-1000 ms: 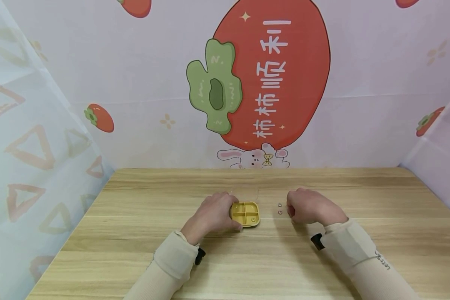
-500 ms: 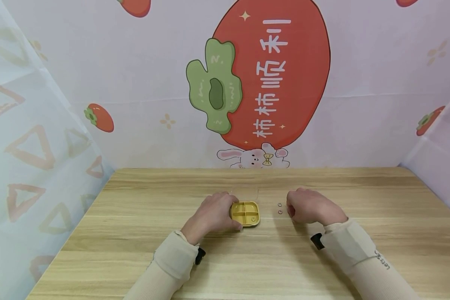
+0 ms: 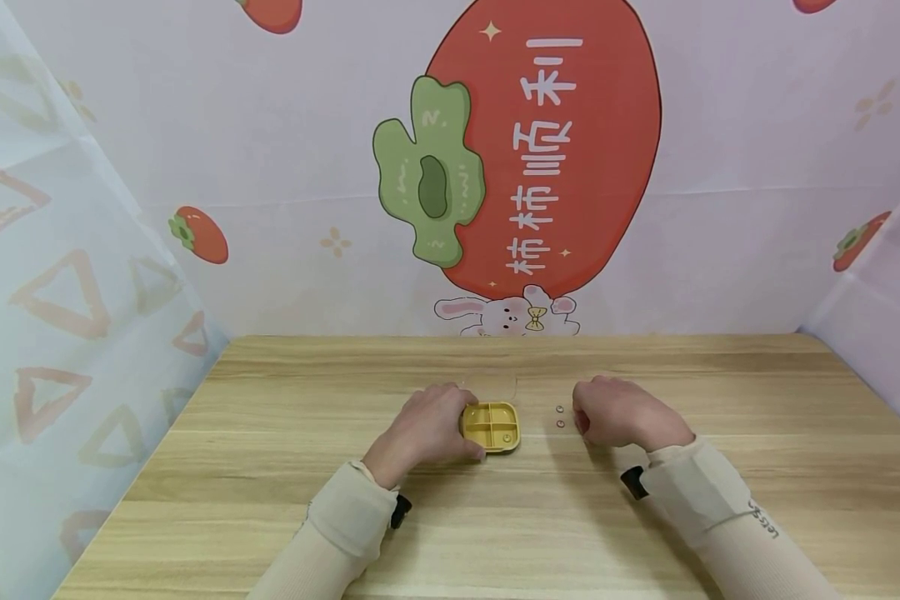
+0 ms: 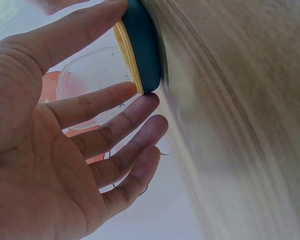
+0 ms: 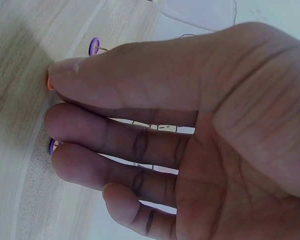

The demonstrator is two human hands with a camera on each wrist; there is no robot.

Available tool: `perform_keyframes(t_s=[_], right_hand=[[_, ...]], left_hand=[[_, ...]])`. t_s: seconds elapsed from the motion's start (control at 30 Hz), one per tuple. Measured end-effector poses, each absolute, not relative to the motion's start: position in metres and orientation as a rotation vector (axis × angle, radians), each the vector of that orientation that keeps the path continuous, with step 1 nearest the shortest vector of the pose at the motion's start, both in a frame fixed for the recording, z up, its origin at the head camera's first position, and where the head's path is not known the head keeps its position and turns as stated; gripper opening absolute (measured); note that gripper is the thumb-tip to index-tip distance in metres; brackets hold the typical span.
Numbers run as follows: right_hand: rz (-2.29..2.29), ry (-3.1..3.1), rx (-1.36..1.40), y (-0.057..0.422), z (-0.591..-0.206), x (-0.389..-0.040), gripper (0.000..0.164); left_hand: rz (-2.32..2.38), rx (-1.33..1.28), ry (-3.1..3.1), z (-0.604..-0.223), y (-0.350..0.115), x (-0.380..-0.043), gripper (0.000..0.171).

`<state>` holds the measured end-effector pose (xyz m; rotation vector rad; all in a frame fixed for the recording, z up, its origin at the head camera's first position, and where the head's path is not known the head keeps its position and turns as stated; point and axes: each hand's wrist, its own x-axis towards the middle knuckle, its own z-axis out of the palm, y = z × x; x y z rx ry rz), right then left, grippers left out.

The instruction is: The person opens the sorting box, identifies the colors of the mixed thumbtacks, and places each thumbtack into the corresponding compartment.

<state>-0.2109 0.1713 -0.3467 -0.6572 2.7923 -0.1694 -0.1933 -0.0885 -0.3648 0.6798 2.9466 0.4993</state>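
My left hand holds a small yellow box with four compartments, its thumb on the near side and fingers at the far side. The left wrist view shows the box's dark teal outer shell and its raised clear lid. A small round piece lies in the near right compartment. To the right, my right hand is low over the table, pinching an orange thumbtack between thumb and index finger; most of it is hidden. Purple thumbtacks lie point up close by.
Two small thumbtacks lie on the wooden table between the box and the right hand. Behind the table rises a pale cloth backdrop with persimmon prints, and similar cloth panels close both sides.
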Motion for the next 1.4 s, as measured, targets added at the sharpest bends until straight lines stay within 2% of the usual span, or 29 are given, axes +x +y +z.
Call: perform_keyframes(t_s=[0.77, 1.2, 1.4], right_hand=[[-0.258, 2.807, -0.749, 0.170, -0.344, -0.210, 0.025], [-0.355, 2.894, -0.914, 0.161, -0.342, -0.211, 0.016], [-0.372, 2.935, -0.931, 0.155, -0.344, -0.212, 0.017]], left_hand=[[0.511, 0.673, 2.941, -0.365, -0.089, -0.194, 0.064], [0.550, 0.657, 2.938, -0.366, -0.088, -0.194, 0.065], [0.555, 0.653, 2.936, -0.366, -0.089, -0.194, 0.065]])
